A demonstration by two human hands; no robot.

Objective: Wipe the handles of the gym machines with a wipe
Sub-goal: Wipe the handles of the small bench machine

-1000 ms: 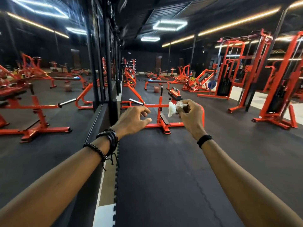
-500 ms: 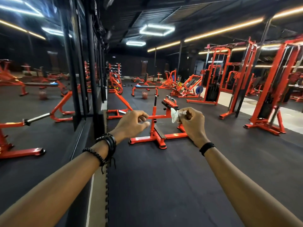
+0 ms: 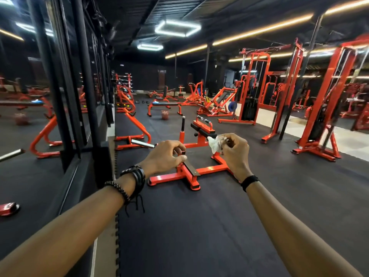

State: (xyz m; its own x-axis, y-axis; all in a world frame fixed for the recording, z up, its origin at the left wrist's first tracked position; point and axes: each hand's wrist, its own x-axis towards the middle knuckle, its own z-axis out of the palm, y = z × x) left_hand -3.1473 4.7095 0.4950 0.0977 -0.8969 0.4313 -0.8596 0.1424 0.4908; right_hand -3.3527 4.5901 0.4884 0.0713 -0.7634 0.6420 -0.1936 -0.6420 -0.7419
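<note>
a: where's the wipe (image 3: 215,144) right now?

b: in my right hand (image 3: 233,150), out in front of me at arm's length. my fingers (image 3: 229,141) are curled in and pinching it near the top, and a crumpled white tail hangs out to the left. my left hand (image 3: 166,154) is just beside it, fingers loosely curled, holding nothing that i can see.

a: how do you expect it to handle?

b: light and limp, i'd guess, no stiffness at all. bunched like this it would only touch a bar with a corner, so i'd spread it across my palm and wrap it round the handle.

a: and the handles?

b: the nearest machine (image 3: 191,156) is the low orange one on the black floor mat (image 3: 199,226), well ahead of my hands. its two short dark grips (image 3: 203,119) sit at the top of the frame, with an upright post (image 3: 183,124) beside them. they look stiff and fixed, probably rubbery, so i'd close round each grip from above and twist along it.

a: any risk?

b: mostly the wipe slipping out of a loose pinch or tearing if it snags.
</note>
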